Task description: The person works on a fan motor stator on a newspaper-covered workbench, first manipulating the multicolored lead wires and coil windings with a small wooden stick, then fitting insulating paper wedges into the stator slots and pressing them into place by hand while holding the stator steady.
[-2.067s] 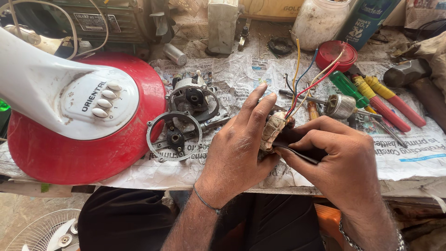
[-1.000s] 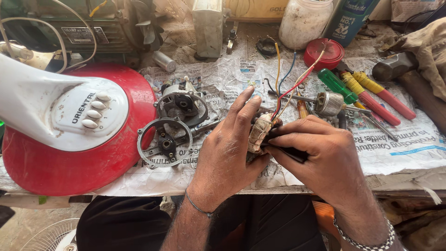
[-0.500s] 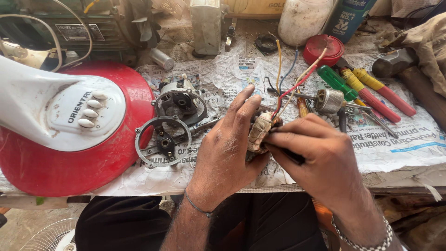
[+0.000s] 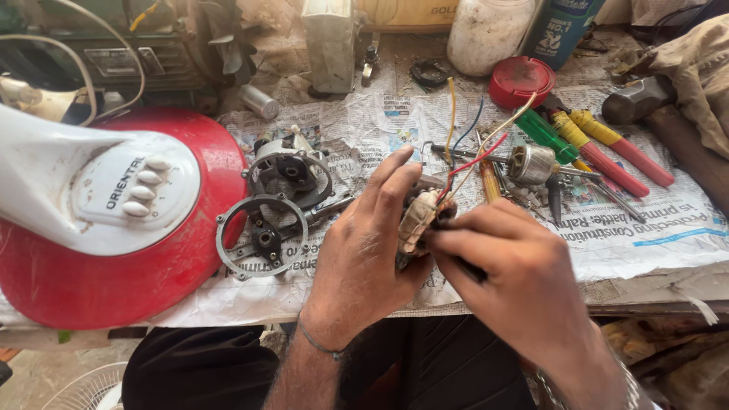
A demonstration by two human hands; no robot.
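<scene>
Head view: two hands [image 4: 364, 250] [image 4: 516, 273], one motor winding [image 4: 416, 220].

I see little free room on the bench [image 4: 653, 292]: red fan base [image 4: 114, 281] blocks the left edge, motor housing [image 4: 288, 175] and ring [image 4: 262, 235] sit just beside it, screwdrivers [image 4: 607, 152] and hammer [image 4: 645, 99] crowd the right. Bare newspaper [image 4: 645, 243] near the front right edge is passable.

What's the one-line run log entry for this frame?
left hand: holds wired motor winding | right hand: pinches it with dark tool | near: motor housing, newspaper
</scene>
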